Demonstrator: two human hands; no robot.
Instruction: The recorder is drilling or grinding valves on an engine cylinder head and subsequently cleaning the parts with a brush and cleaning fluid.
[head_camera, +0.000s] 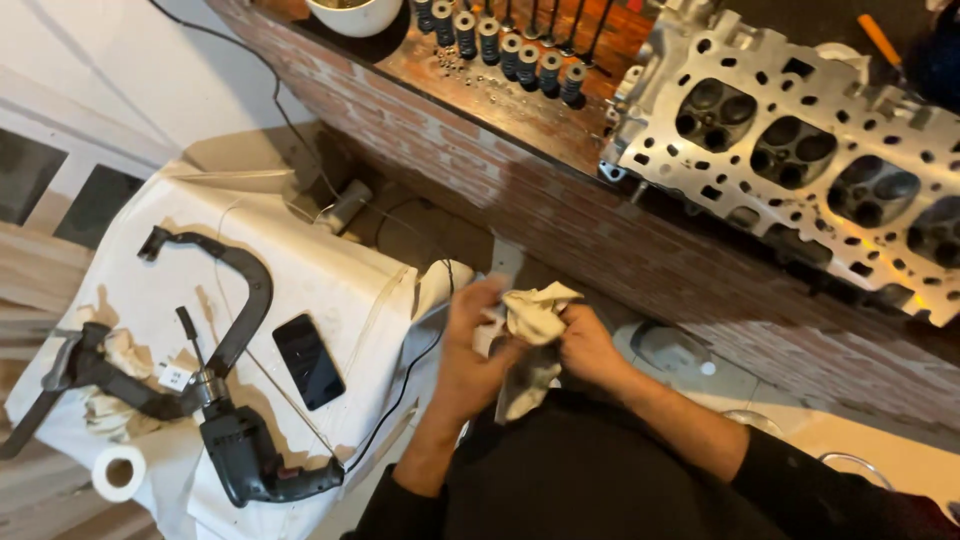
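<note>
Both hands meet low in the middle, in front of the person's dark lap. The left hand (472, 350) has its fingers curled closed around a cream rag (530, 320) and what looks like a small pale part inside it (hard to tell what). The right hand (588, 345) is closed on the same rag from the other side, fingers bunched into the cloth, so the rag sits pinched between the two hands and hangs down a little below them.

Ahead runs a bench with a brick-patterned front (560, 215) and a dark worn top. On it lies an aluminium cylinder head (800, 150), its four chambers facing up, hanging slightly over the edge. Beside it stand rows of valve springs (505, 45) and valves, with a white bowl (355, 15) further left.

To the left, well apart from the hands, a stand draped in stained white cloth (330, 270) carries a black clamp tool (235, 270), an electric drill (245, 455), a dark phone (308, 360) and a paper roll (118, 472). A black cable (415, 360) trails down between the stand and the hands.
</note>
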